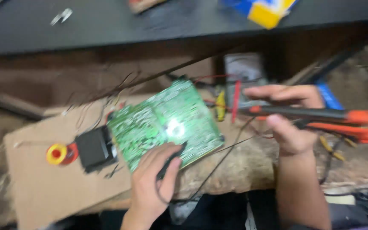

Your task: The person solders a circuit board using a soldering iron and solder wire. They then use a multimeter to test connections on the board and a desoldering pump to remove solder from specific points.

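Shelf: a dark, black board (107, 25) runs across the top, its front edge in shadow.
Work surface: a worn, brownish bench (252, 166), partly covered by a cardboard sheet (47, 187).
Light: dim, warm, picture blurred.

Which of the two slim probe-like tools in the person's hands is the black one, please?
The black probe in the left hand, against the green circuit board; the right hand holds the orange-handled tool.

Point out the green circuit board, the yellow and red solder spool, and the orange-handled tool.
green circuit board (162, 123), head view, middle of its solder side.
solder spool (57, 153), head view, yellow face.
orange-handled tool (320, 115), head view, dark shaft.
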